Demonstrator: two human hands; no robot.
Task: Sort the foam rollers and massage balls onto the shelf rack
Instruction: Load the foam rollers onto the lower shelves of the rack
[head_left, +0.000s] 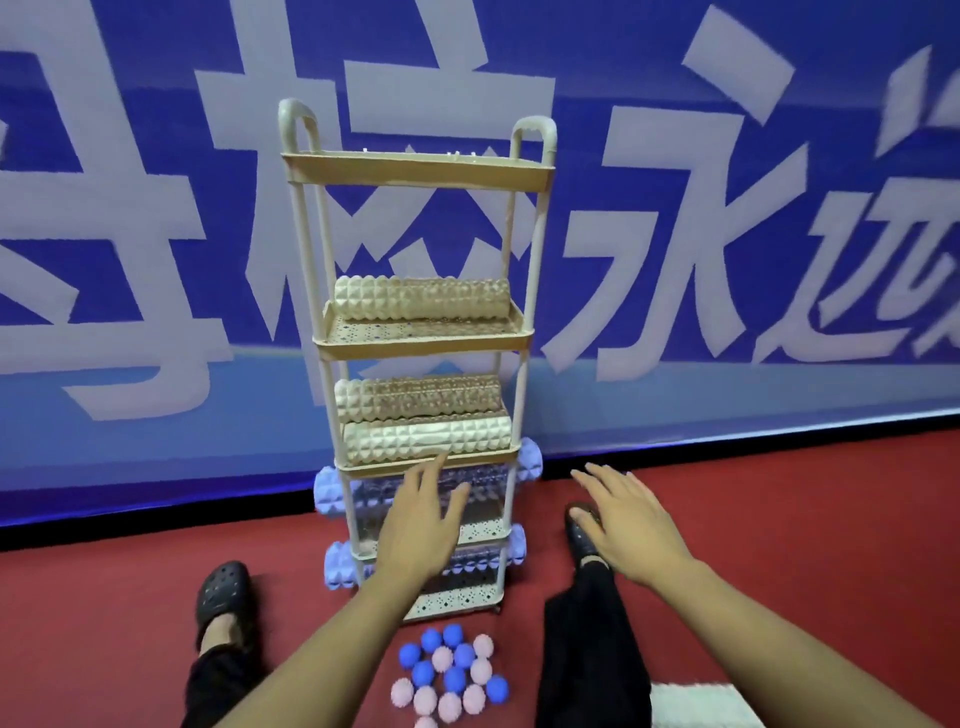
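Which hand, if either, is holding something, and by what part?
Neither. The left hand and right hand are both open with fingers spread, in front of the rack.

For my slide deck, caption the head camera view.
Open left hand and right hand near rack holding rollers; balls on floor.

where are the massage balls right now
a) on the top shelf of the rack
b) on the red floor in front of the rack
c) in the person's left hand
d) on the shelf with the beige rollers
b: the blue and pink massage balls lie clustered on the red floor in front of the rack, and both hands are empty.
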